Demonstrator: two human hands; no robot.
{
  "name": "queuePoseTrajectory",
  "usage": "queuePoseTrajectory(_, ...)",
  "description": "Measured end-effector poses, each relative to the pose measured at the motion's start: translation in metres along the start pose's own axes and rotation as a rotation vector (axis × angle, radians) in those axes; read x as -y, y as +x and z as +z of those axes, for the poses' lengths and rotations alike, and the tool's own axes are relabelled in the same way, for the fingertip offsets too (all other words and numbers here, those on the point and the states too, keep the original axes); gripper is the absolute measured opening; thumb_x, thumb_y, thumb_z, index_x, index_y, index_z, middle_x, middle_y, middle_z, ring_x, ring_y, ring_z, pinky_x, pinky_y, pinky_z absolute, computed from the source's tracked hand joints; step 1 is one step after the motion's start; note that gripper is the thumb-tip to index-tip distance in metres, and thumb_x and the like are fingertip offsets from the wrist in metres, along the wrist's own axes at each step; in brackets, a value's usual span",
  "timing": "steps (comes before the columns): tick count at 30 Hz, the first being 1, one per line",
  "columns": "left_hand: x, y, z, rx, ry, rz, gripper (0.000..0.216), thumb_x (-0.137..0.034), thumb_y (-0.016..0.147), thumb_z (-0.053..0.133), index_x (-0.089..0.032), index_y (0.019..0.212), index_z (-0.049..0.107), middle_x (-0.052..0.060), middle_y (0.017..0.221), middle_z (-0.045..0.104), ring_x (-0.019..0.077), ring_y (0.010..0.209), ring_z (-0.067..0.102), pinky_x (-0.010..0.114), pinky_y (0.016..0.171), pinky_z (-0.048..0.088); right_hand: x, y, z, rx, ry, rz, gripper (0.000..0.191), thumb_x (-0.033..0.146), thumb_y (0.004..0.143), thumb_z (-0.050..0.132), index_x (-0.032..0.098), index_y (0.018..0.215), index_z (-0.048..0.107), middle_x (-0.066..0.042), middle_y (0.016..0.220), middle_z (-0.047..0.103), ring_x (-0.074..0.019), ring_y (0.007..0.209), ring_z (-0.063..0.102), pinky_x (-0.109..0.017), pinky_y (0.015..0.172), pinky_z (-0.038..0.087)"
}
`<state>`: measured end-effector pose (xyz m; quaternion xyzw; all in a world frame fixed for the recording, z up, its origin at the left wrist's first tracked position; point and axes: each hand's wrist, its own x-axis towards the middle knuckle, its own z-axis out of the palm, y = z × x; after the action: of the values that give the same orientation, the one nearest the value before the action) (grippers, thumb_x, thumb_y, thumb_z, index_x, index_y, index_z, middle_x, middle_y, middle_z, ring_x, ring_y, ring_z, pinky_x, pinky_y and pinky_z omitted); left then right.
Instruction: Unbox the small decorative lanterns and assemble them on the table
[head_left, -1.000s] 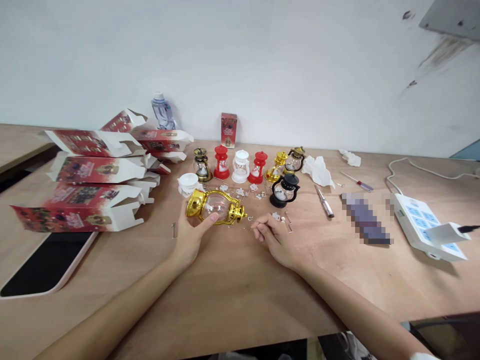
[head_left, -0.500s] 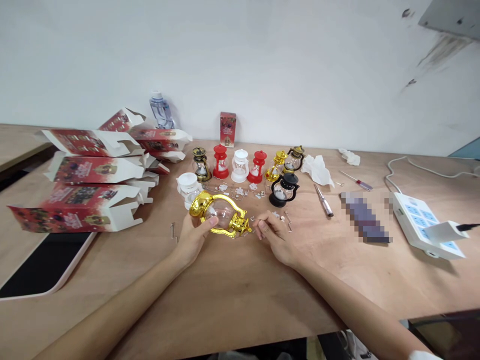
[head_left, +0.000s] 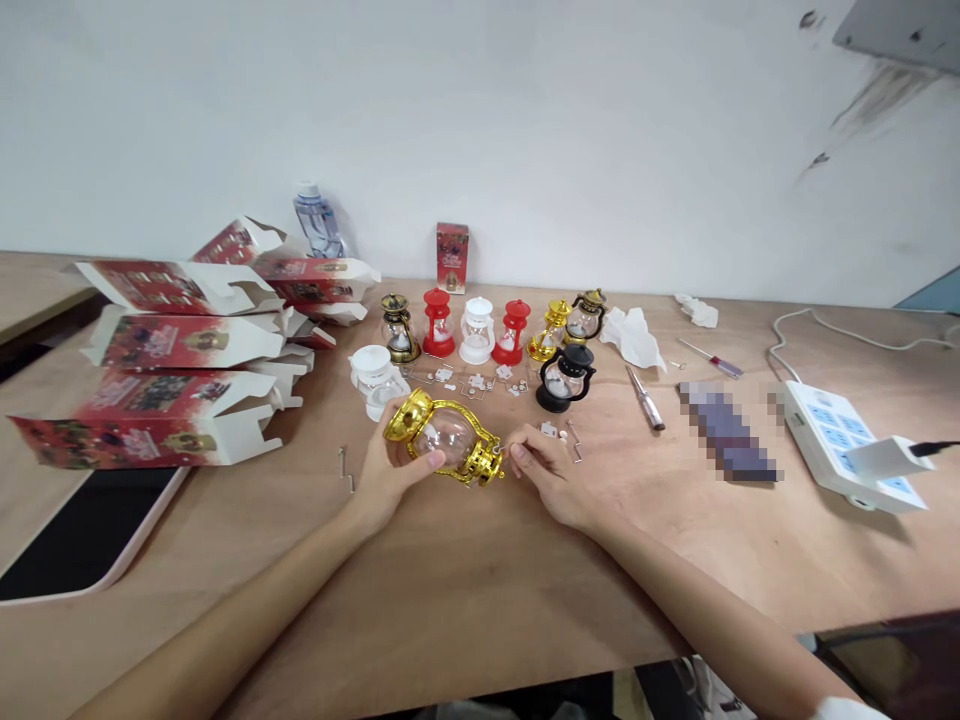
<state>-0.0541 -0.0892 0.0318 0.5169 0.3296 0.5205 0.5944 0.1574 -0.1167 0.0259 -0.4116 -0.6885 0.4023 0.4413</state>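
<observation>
My left hand (head_left: 390,478) grips a gold toy lantern (head_left: 442,435) with a clear globe, held on its side just above the wooden table (head_left: 465,590). The lantern's base end points right. My right hand (head_left: 551,475) rests on the table with its fingers curled, fingertips pinched right at the lantern's base end; what they pinch is too small to make out. Small white and metal parts (head_left: 480,380) lie scattered just beyond the hands.
A row of small lanterns, bronze (head_left: 397,328), red (head_left: 439,323), white (head_left: 478,331), gold (head_left: 551,330) and black (head_left: 564,378), stands behind. Red cartons (head_left: 172,340) pile at left above a dark tablet (head_left: 82,530). Screwdrivers (head_left: 646,398) and a power strip (head_left: 840,435) lie right.
My left hand has tilted the gold lantern and carried it slightly right and toward me. My right hand has closed in until its fingertips meet the lantern's base end.
</observation>
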Motion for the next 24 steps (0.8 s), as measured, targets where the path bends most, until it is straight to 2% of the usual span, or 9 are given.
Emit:
queuePoseTrajectory(6, 0.0045, -0.0010, -0.0037, 0.020, -0.027, -0.009, 0.057, -0.031, 0.062, 0.080, -0.023, 0.110, 0.050, 0.004, 0.094, 0.069, 0.0216, 0.089, 0.065, 0.036, 0.082, 0.052, 0.0026, 0.0012, 0.0003, 0.004, 0.024, 0.035, 0.038, 0.050, 0.093, 0.041, 0.020, 0.072, 0.050, 0.003, 0.064, 0.046, -0.0113, 0.060, 0.041, -0.026, 0.058, 0.031)
queuePoseTrajectory(12, 0.0085, -0.0051, -0.0060, -0.010, -0.019, 0.023, 0.053, -0.031, 0.060, 0.080, -0.024, 0.104, 0.052, 0.004, 0.096, 0.068, 0.0236, 0.093, 0.065, 0.039, 0.086, 0.052, 0.0040, 0.0038, 0.0025, 0.028, 0.155, 0.071, 0.039, 0.054, 0.090, 0.044, 0.021, 0.072, 0.050, 0.003, 0.064, 0.046, -0.0119, 0.060, 0.044, -0.026, 0.060, 0.034)
queuePoseTrajectory(18, 0.0035, -0.0029, -0.0015, -0.053, 0.013, 0.003, 0.054, -0.030, 0.058, 0.081, -0.022, 0.102, 0.050, 0.004, 0.094, 0.068, 0.0247, 0.092, 0.065, 0.040, 0.085, 0.052, -0.0011, 0.0036, 0.0014, 0.029, 0.125, 0.072, 0.038, 0.054, 0.091, 0.042, 0.021, 0.074, 0.050, 0.002, 0.065, 0.048, -0.0123, 0.062, 0.045, -0.026, 0.061, 0.036)
queuePoseTrajectory(24, 0.0037, -0.0036, -0.0021, -0.012, -0.001, 0.048, 0.054, -0.028, 0.061, 0.080, -0.025, 0.105, 0.049, 0.003, 0.095, 0.067, 0.0227, 0.091, 0.065, 0.037, 0.084, 0.052, -0.0019, 0.0040, 0.0020, 0.020, 0.183, 0.083, 0.035, 0.051, 0.092, 0.044, 0.021, 0.075, 0.051, 0.003, 0.066, 0.048, -0.0118, 0.061, 0.045, -0.026, 0.060, 0.035)
